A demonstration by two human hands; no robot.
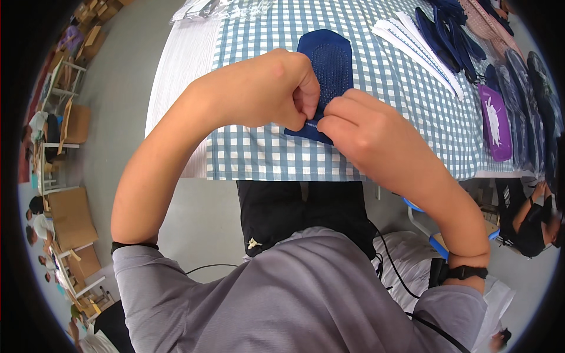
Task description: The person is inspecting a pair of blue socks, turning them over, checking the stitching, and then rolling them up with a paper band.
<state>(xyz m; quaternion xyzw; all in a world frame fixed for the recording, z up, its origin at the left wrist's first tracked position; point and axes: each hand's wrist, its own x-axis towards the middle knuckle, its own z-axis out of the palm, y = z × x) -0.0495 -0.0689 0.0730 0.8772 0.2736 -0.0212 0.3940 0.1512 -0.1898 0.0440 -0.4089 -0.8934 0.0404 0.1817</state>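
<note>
Seen from the head camera, a person's left hand [268, 91] and right hand [359, 132] meet over a checked-cloth surface [259, 153], both sets of fingers [307, 100] pinched tight on the near hem of a dark blue grip sock [326, 65], whose dotted sole stretches away from the fingers toward the far edge. The pinch points sit almost touching, right at the sock's rim, so a thin purchase could slip free under a firm pull, or the knit could stretch out of shape. Beyond and to the right of the fingers lie white card inserts [415, 44], stacked dark socks [450, 32] and a purple packet [495, 120], close enough that a wide elbow swing might scatter them. Other workers sit at the edges of the frame.
</note>
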